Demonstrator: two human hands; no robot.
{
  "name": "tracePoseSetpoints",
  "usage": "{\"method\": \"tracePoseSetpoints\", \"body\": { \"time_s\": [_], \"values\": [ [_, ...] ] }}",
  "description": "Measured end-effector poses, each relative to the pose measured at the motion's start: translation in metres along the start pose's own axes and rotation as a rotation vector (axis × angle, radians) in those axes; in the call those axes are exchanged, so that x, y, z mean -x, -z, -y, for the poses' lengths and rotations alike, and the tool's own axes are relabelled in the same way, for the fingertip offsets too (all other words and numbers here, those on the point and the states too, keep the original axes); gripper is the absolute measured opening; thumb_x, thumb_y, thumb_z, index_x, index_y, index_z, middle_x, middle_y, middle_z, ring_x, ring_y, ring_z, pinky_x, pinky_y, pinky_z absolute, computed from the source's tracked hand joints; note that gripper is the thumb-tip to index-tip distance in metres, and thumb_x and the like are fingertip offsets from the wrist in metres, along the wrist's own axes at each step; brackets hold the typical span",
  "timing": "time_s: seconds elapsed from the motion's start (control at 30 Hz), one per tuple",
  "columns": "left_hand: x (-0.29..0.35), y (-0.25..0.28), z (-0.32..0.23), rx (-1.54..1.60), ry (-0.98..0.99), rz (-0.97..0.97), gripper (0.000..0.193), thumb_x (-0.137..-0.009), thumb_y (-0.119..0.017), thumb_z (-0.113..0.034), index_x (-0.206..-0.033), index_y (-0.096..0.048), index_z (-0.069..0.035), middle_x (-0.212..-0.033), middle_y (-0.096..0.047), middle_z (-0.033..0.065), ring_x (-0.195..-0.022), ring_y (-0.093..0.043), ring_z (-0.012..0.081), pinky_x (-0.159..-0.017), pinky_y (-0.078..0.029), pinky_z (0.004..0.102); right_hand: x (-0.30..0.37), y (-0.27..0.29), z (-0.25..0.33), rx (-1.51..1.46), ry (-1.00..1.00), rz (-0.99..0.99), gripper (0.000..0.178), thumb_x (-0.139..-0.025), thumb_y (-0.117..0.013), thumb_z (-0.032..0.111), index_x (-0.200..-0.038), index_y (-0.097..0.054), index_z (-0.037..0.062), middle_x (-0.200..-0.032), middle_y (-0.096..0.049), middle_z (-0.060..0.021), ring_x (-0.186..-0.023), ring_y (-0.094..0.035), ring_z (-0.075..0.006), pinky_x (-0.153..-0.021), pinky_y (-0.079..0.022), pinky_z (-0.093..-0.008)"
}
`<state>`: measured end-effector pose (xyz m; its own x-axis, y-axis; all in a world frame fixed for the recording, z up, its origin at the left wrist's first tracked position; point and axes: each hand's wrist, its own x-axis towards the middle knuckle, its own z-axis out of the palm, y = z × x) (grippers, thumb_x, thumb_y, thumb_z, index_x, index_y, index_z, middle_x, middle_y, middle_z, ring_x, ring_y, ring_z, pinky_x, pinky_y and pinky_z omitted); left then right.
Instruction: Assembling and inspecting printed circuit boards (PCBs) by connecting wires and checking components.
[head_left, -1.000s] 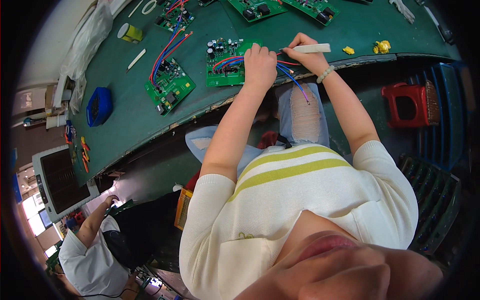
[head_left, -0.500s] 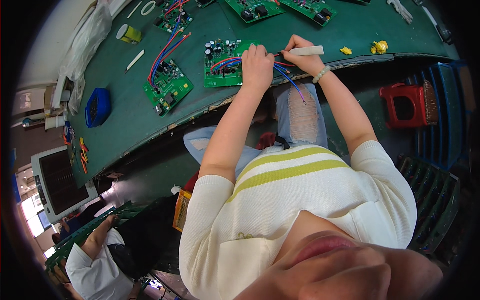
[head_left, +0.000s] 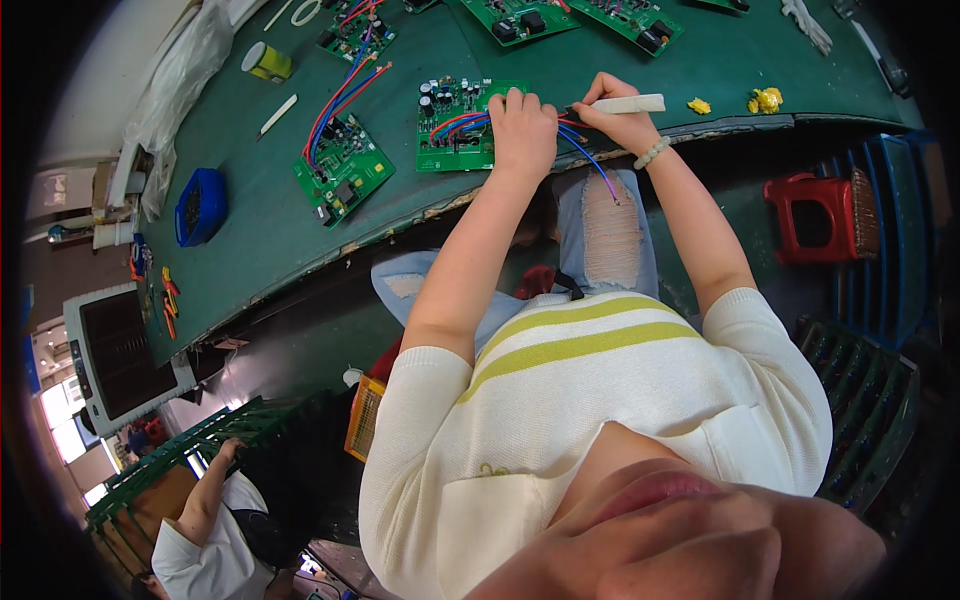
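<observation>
A green circuit board (head_left: 455, 100) with red and blue wires lies at the table's front edge. My left hand (head_left: 525, 135) rests over the board's right side, fingers curled on the wire bundle (head_left: 465, 121) that runs beneath it. A blue wire (head_left: 598, 166) sticks out past that hand and hangs over the edge. Just to the right, my right hand (head_left: 615, 118) grips a white marker pen (head_left: 632, 104). Its dark tip points left, close to the red wire ends by my left fingers; whether it touches them I cannot tell.
Another wired board (head_left: 345, 175) lies to the left, near a blue bin (head_left: 200, 207) and a green-yellow can (head_left: 266, 62). More boards (head_left: 515, 20) lie at the back. Yellow lumps (head_left: 766, 99) are on the right. A red stool (head_left: 810, 217) stands beyond the table edge.
The whole view has shifted slightly. Both hands stay at the wires; the marker tip remains near the wire ends. The person at lower left has moved an arm.
</observation>
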<state>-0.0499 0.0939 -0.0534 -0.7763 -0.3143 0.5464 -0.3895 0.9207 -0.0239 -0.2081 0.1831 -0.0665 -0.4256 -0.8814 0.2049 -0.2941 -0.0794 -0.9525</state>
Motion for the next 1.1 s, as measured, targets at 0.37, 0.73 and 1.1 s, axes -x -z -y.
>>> {"method": "tracePoseSetpoints", "body": {
  "time_s": [0.37, 0.73, 1.1],
  "values": [
    [-0.001, 0.004, 0.000, -0.041, 0.029, 0.096, 0.009, -0.065, -0.060, -0.007, -0.072, -0.063, -0.008, -0.078, -0.058, 0.0076, -0.089, -0.051, 0.0254, -0.083, -0.035, 0.0427, 0.000, 0.000, 0.007, 0.093, 0.062, -0.078, 0.020, -0.076, -0.072, 0.010, -0.074, -0.052, 0.0044, -0.068, -0.057, 0.0004, -0.062, -0.050, -0.0038, -0.054, -0.040, -0.0210],
    [-0.003, 0.003, -0.005, -0.050, 0.058, 0.206, 0.010, -0.071, -0.059, -0.012, -0.076, -0.065, -0.007, -0.081, -0.059, 0.0094, -0.091, -0.050, 0.0263, -0.086, -0.033, 0.0475, 0.001, 0.000, 0.004, 0.227, 0.121, -0.048, 0.019, -0.077, -0.070, 0.011, -0.073, -0.052, 0.0044, -0.069, -0.059, -0.0010, -0.062, -0.053, -0.0065, -0.055, -0.042, -0.0237],
    [-0.009, 0.005, -0.002, -0.058, 0.069, 0.185, 0.011, -0.066, -0.062, -0.014, -0.075, -0.065, -0.008, -0.080, -0.060, 0.0087, -0.090, -0.050, 0.0258, -0.082, -0.034, 0.0433, -0.008, 0.002, 0.006, 0.198, 0.056, 0.034, 0.015, -0.073, -0.066, 0.007, -0.072, -0.052, 0.0048, -0.067, -0.057, -0.0020, -0.061, -0.051, -0.0074, -0.053, -0.041, -0.0248]
  ]
}}
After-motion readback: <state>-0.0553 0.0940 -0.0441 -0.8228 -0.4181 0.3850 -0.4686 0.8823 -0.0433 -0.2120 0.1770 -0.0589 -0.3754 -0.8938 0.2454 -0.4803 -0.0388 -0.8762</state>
